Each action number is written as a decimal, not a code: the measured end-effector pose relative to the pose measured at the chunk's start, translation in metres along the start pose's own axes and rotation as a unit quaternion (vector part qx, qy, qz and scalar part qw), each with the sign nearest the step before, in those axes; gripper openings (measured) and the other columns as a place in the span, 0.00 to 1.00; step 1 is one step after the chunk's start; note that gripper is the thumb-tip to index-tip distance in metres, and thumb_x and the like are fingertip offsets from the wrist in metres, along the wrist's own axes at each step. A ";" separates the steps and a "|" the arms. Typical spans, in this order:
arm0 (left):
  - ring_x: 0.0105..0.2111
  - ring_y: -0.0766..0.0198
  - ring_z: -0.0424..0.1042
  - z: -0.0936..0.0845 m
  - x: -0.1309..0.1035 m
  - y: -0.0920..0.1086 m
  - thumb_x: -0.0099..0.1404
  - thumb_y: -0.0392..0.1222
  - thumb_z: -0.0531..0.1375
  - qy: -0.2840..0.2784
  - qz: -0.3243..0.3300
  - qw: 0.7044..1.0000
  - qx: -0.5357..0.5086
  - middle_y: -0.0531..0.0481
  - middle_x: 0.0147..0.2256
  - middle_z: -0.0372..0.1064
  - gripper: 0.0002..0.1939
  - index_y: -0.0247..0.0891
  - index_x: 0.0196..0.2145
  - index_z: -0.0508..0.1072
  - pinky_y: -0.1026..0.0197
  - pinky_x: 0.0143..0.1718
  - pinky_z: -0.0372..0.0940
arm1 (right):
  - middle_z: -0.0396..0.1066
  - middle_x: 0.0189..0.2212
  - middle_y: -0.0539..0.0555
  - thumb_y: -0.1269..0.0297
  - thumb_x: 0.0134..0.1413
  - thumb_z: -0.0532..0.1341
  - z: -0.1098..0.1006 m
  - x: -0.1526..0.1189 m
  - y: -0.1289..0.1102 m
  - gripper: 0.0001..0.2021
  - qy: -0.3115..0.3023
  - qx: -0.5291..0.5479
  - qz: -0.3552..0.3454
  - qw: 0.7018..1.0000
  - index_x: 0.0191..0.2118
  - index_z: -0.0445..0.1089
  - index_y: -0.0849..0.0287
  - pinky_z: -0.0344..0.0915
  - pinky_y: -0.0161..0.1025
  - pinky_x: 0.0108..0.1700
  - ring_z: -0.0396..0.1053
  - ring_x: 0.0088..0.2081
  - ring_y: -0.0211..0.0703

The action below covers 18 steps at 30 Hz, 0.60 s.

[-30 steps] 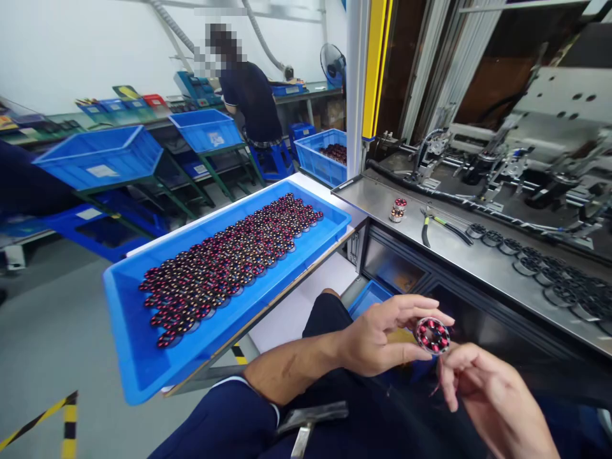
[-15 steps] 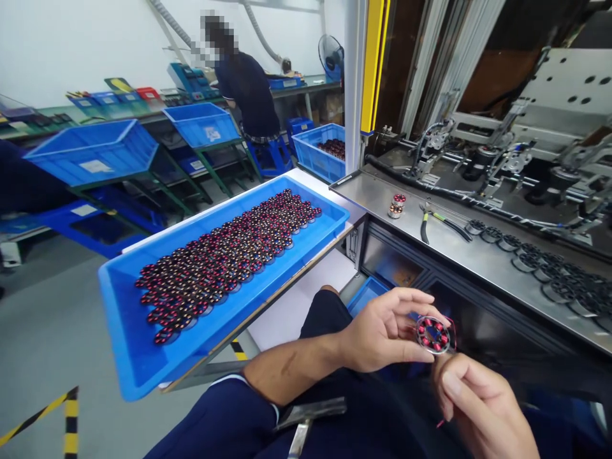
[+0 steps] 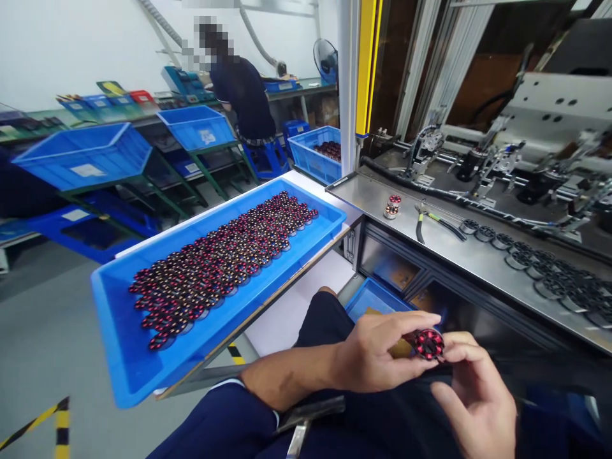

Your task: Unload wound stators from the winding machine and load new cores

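Note:
My left hand (image 3: pixel 375 354) pinches a motor stator (image 3: pixel 429 344) wound with red wire between thumb and fingertips, above my lap. Its round face, with red coils around a dark centre, is turned up toward me. My right hand (image 3: pixel 478 389) is close by on the stator's right side. Its fingertips come up against the edge, while the thumb stands apart below; I see nothing gripped in it. Left of me, a blue tray (image 3: pixel 108 338) carries rows of similar red-wound stators (image 3: pixel 224 255).
On the metal bench lie pliers with green-and-black handles (image 3: pixel 437 220), a small stack of stators (image 3: pixel 393 207) and a row of dark stator cores (image 3: pixel 519 255). Machine fixtures (image 3: pixel 478 159) stand behind. A blue bin (image 3: pixel 377 299) sits below. Another person (image 3: pixel 243 95) sits at the far bench.
My right hand has let go of the loose wire end below the stator and opened, rising toward its edge. The stator has turned in my left hand and moved slightly lower. The view shifted a little.

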<state>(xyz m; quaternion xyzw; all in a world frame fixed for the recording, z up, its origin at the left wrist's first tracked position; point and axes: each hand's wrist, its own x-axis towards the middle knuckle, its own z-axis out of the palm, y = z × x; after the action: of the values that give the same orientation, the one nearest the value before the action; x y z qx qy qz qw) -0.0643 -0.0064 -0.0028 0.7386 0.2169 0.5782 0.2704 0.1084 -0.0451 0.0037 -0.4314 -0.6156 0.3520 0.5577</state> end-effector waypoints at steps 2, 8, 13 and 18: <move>0.51 0.54 0.78 -0.001 0.001 0.001 0.60 0.34 0.68 -0.007 0.016 1.000 -0.002 0.34 0.51 0.77 0.30 0.33 0.59 0.68 0.57 0.53 0.74 | 0.69 0.33 0.53 0.63 0.56 0.67 0.003 0.000 -0.004 0.06 -0.004 0.009 0.007 1.000 0.35 0.69 0.54 0.70 0.36 0.38 0.69 0.35 0.42; 0.41 0.57 0.81 0.003 0.002 0.000 0.59 0.35 0.69 0.007 -0.198 0.960 -0.196 0.35 0.46 0.79 0.24 0.31 0.53 0.74 0.60 0.45 0.77 | 0.68 0.30 0.51 0.66 0.64 0.61 0.011 -0.007 0.003 0.06 0.070 0.017 0.053 0.996 0.34 0.68 0.55 0.66 0.34 0.37 0.67 0.34 0.39; 0.44 0.56 0.79 0.002 0.004 -0.005 0.52 0.39 0.74 0.040 -0.209 0.952 -0.219 0.36 0.46 0.77 0.23 0.31 0.46 0.79 0.60 0.45 0.75 | 0.67 0.31 0.52 0.64 0.63 0.62 0.014 -0.010 0.012 0.06 0.056 0.052 0.083 0.994 0.33 0.68 0.55 0.66 0.33 0.35 0.66 0.33 0.38; 0.41 0.58 0.80 0.000 0.007 -0.005 0.56 0.36 0.69 0.029 -0.007 1.000 0.008 0.39 0.42 0.79 0.22 0.33 0.49 0.76 0.60 0.44 0.77 | 0.66 0.35 0.53 0.63 0.60 0.65 0.014 -0.005 0.007 0.04 0.021 0.097 0.078 0.992 0.38 0.69 0.53 0.69 0.36 0.40 0.68 0.38 0.41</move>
<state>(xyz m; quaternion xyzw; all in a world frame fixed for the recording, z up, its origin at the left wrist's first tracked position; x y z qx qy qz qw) -0.0625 0.0012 -0.0010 0.7221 0.2348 0.5957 0.2619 0.0957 -0.0462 -0.0065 -0.4292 -0.5308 0.4438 0.5805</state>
